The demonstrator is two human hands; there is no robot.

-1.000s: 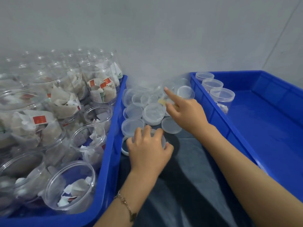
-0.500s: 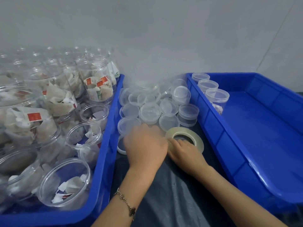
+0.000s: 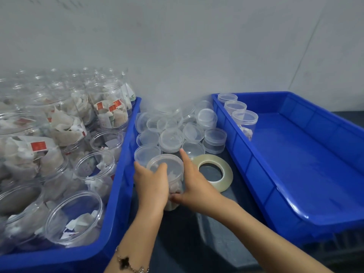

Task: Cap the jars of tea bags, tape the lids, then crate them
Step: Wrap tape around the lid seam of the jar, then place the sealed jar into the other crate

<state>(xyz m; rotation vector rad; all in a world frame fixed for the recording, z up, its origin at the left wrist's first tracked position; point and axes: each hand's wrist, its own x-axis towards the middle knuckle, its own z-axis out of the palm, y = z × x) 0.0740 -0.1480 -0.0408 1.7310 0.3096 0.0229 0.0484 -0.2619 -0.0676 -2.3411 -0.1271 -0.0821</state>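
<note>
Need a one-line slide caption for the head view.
Both hands grip a capped tea-bag jar beside the tape roll.

Both forearms reach forward and meet at 1 jar [image 3: 167, 174]. The left hand [image 3: 152, 184] wraps its side, thumb lying across the front near the rim (a bracelet [image 3: 128, 263] circles that wrist). The right hand [image 3: 194, 186] cups the opposite side, index finger extended upward, thumb underneath.
</note>
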